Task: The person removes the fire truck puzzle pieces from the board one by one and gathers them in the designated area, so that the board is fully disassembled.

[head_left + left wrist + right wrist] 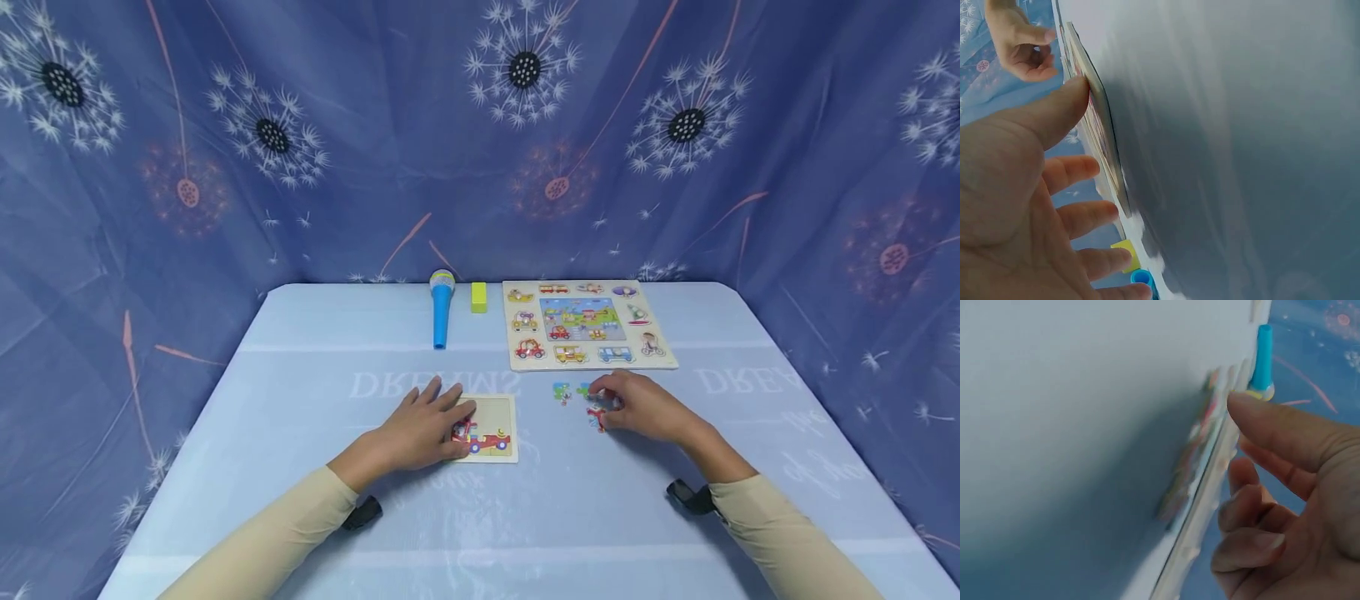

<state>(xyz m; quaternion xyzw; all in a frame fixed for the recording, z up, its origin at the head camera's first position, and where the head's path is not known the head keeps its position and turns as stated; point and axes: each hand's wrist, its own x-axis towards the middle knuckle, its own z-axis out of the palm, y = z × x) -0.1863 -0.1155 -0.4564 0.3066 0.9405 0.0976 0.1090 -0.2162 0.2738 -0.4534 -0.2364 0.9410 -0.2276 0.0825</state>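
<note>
A small wooden jigsaw tray (491, 408) lies in the middle of the table, with a red vehicle picture in its lower part. My left hand (420, 429) rests over its left side, fingers spread, thumb at the near edge. In the left wrist view the thumb overlaps the rim of the tray (1102, 106). To the right of the tray lie several loose jigsaw pieces, among them a green-blue one (562, 392) and a red-blue one (595, 418). My right hand (647, 408) hovers at these pieces, fingers loosely bent, nothing showing between thumb and forefinger in the right wrist view.
Behind the loose pieces lies a larger wooden peg puzzle (517, 360) with vehicle shapes. At the back stand out a blue toy microphone (441, 312) and a yellow block (478, 297). A patterned blue curtain (375, 142) hangs beyond the table's back edge.
</note>
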